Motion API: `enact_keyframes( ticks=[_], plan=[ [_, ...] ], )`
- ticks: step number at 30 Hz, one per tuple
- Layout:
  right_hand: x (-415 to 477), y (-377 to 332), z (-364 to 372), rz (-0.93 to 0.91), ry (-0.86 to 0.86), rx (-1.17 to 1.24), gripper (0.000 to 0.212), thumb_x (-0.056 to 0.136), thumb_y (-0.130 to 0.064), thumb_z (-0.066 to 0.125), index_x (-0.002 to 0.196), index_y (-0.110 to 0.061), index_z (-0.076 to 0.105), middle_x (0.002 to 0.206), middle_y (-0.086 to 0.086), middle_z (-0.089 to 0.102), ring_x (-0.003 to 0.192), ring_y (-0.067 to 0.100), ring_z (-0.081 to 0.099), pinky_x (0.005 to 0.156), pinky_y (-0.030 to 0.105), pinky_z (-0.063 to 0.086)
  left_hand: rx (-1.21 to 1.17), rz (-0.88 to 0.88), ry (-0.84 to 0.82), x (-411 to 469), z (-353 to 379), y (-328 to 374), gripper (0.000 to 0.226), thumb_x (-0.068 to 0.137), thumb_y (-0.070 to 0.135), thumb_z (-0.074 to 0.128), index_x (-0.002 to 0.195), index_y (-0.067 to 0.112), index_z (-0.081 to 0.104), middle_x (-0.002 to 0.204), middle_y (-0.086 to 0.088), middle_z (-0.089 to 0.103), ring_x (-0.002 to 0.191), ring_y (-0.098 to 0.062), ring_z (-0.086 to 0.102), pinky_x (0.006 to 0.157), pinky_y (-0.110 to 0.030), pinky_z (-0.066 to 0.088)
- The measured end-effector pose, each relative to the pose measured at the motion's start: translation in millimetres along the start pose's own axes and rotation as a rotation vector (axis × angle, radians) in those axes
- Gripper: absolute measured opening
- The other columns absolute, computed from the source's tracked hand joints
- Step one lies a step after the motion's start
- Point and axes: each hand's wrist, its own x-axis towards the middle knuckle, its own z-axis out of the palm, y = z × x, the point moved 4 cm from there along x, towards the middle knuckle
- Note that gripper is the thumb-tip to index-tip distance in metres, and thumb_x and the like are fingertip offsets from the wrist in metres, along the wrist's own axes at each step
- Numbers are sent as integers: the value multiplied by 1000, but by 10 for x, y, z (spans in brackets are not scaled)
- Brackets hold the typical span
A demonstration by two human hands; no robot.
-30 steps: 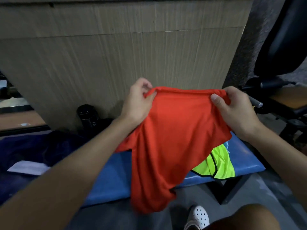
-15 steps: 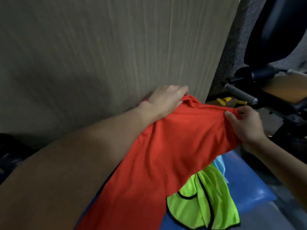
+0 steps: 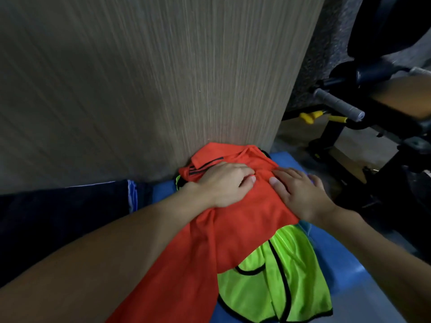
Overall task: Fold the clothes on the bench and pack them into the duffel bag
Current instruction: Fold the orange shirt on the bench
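An orange shirt [image 3: 235, 229] with a dark-striped collar lies spread on the blue bench [image 3: 331, 250], its collar end against the wooden panel. My left hand [image 3: 224, 183] rests on the shirt just below the collar, its fingers slightly bent on the cloth. My right hand [image 3: 300, 194] lies flat on the shirt's right side, fingers straight. A neon green garment with black trim [image 3: 275, 285] lies under the orange shirt and sticks out toward me. A dark navy mass [image 3: 63, 217] at the left may be the duffel bag; I cannot tell for sure.
A tall wood-grain panel [image 3: 163, 78] stands right behind the bench. A black exercise machine [image 3: 384, 127] with a grey-grip handle [image 3: 338, 106] and yellow parts stands to the right, on a grey floor.
The orange shirt went from held up in the air to lying on the bench. Both hands let go of its edge and now lie on top of it.
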Motion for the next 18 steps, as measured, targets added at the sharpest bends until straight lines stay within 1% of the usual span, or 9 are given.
enact_keyframes(
  ticks=[2, 4, 6, 7, 9, 11, 14, 16, 18],
  plan=[
    [-104, -138, -55, -50, 17, 36, 69, 91, -67, 12, 145, -33, 40, 153, -12, 36, 144, 10, 25, 117, 51, 13, -50, 9, 56, -118, -47, -2, 45, 98, 35, 40, 129, 11, 63, 134, -4, 63, 127, -20, 55, 111, -34, 37],
    [-226, -303, -93, -102, 27, 37, 75, 89, -74, 9, 146, -34, 38, 155, -11, 33, 145, 9, 23, 118, 52, 13, -99, -16, 124, -300, -99, -19, 41, 97, 28, 45, 129, 9, 63, 136, -8, 61, 131, -21, 52, 114, -32, 34],
    [-366, -503, -127, -157, 50, 19, 84, 83, -78, 4, 146, -34, 38, 156, -11, 31, 146, 9, 21, 119, 50, 11, -107, -53, 178, -560, -153, -20, 40, 94, 24, 47, 127, 10, 64, 135, -7, 60, 130, -23, 52, 113, -36, 36],
    [-446, -618, -134, -189, 65, 3, 85, 80, -76, 3, 146, -34, 38, 156, -10, 31, 146, 9, 21, 119, 49, 10, -113, -71, 205, -721, -179, -20, 39, 93, 22, 47, 125, 11, 64, 133, -6, 60, 127, -23, 53, 111, -38, 39],
    [-641, -884, -115, -284, 100, -19, 82, 82, -70, 6, 144, -31, 41, 155, -8, 34, 146, 10, 23, 119, 46, 10, -141, -128, 236, -1132, -206, -21, 36, 91, 22, 47, 121, 12, 64, 125, -4, 61, 120, -22, 55, 106, -38, 42],
    [-860, -1169, -15, -394, 94, -7, 75, 87, -65, 12, 143, -28, 45, 153, -7, 39, 145, 10, 26, 120, 42, 9, -135, -202, 230, -1651, -183, -34, 36, 90, 26, 44, 118, 15, 64, 119, 0, 62, 113, -22, 57, 100, -41, 46],
    [-1174, -1580, 283, -542, 6, 15, 69, 91, -60, 17, 141, -24, 48, 151, -5, 43, 144, 10, 29, 120, 37, 9, -74, -376, 220, -2542, -100, -102, 39, 88, 35, 42, 115, 18, 65, 117, 2, 62, 109, -23, 59, 94, -45, 49],
    [-1361, -1818, 496, -616, -44, 10, 67, 92, -58, 20, 141, -22, 49, 150, -3, 44, 144, 12, 30, 120, 37, 11, -15, -504, 163, -3074, -61, -139, 47, 86, 44, 40, 118, 20, 66, 123, 1, 61, 114, -25, 58, 98, -44, 49],
    [-1514, -2011, 685, -671, -99, -14, 68, 91, -58, 21, 142, -21, 48, 151, -2, 43, 144, 13, 30, 120, 36, 11, 49, -590, 79, -3507, -13, -144, 58, 86, 55, 36, 127, 24, 62, 134, 0, 57, 122, -25, 55, 103, -44, 46]
  ],
)
